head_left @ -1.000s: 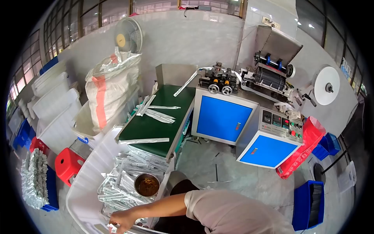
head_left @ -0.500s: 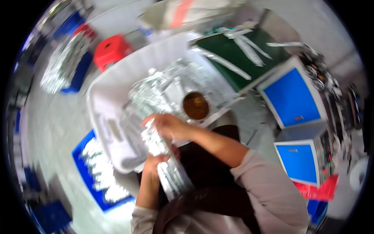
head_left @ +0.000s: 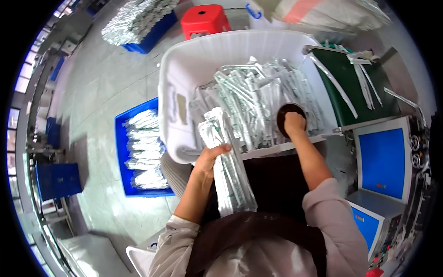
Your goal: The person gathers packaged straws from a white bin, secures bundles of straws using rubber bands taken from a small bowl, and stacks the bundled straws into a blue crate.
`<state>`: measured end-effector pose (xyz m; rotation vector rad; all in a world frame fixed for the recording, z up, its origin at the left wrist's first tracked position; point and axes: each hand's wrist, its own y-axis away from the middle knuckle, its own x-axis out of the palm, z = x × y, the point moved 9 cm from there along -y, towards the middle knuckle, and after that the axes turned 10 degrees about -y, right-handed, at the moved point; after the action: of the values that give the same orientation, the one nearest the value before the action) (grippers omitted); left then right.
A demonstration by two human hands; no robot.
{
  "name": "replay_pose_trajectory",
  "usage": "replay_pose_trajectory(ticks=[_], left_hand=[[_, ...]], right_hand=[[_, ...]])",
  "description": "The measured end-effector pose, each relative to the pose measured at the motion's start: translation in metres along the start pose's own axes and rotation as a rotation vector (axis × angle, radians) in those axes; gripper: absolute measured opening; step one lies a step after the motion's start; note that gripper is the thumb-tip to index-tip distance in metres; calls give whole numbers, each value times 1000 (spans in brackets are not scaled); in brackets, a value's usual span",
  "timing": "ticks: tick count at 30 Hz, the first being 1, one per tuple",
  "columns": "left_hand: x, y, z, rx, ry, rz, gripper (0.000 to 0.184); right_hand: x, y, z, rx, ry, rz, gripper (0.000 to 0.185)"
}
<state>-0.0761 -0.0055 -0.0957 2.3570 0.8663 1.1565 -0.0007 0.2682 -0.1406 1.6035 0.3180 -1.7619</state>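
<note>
Bundle (head_left: 234, 180) and bowl (head_left: 281, 122)

Our left hand (head_left: 211, 159) clasps the silvery bundle, thumb across, probably keeping it together. Right of this grip, our right hand (head_left: 294, 123) rests in the bowl; fingers hidden, we cannot tell its hold. Packets (head_left: 251, 92) lie in the bin (head_left: 258, 42) beyond.

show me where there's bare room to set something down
Bare floor lies left of the blue tray, between it and the dark blue bin. The green belt has narrow gaps between its strips. The white tub is crowded with packets, the bowl and the right hand.
</note>
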Motion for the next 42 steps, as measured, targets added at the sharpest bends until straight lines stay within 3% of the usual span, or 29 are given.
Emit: replay_pose_trajectory(ticks=[2, 4, 6, 7, 9, 10, 11, 13, 17, 21, 26, 27, 30, 32, 33, 35, 36, 38, 40, 41, 42], left_hand=[[-6, -4, 5, -16, 73, 4, 26], [-2, -4, -1, 23, 117, -16, 21], [-2, -10, -5, 60, 64, 20, 22], [3, -6, -10, 63, 10, -17, 26], [7, -4, -25, 130, -98, -66, 35], [6, -3, -25, 135, -99, -66, 35], [5, 0, -28, 172, -65, -60, 39], [-2, 7, -33, 206, -18, -67, 46], [-17, 6, -18, 194, 55, -36, 49], [-24, 2, -3, 171, 149, 44, 46], [-27, 0, -1, 193, 131, 67, 47], [-18, 3, -5, 208, 173, 63, 48], [-32, -4, 10, 111, 217, 99, 49], [-25, 1, -4, 234, 232, 33, 49], [-20, 3, -6, 230, 240, 31, 50], [-16, 5, -10, 253, 243, 55, 52], [-12, 7, -14, 264, 232, 61, 53], [-9, 11, -17, 260, 211, 53, 55], [-5, 12, -19, 267, 208, 85, 55], [-9, 9, -18, 281, 250, 121, 58], [-9, 10, -19, 282, 232, 106, 58]], right_hand=[[-14, 10, 5, -45, 30, -146, 20], [-58, 49, 49, -399, -218, -426, 27], [-47, 85, 93, -420, -1055, -44, 37], [-35, 110, 121, -404, -1223, 275, 41], [-29, 143, 148, -478, -1384, 365, 43], [-37, 145, 147, -577, -1378, 127, 40], [-37, 143, 144, -584, -1379, 130, 40], [-15, 133, 133, -417, -1175, 279, 30], [7, 142, 141, -225, -1288, 556, 19], [8, 148, 143, -174, -1341, 628, 17], [0, 138, 127, -299, -1474, 290, 18], [5, 137, 124, -243, -1305, 370, 23], [-18, 127, 132, -307, -1450, 333, 23], [-27, 100, 146, -351, -1347, 394, 21], [-8, 72, 142, -253, -1330, 392, 21], [-18, 30, 147, -253, -1184, 267, 22], [-5, 11, 148, -183, -1247, 387, 25], [5, -14, 138, -119, -1101, 297, 29], [60, -45, 112, -26, -690, 284, 32], [75, -51, 105, -26, -693, 275, 32], [66, -51, 100, -66, -609, 104, 33]])
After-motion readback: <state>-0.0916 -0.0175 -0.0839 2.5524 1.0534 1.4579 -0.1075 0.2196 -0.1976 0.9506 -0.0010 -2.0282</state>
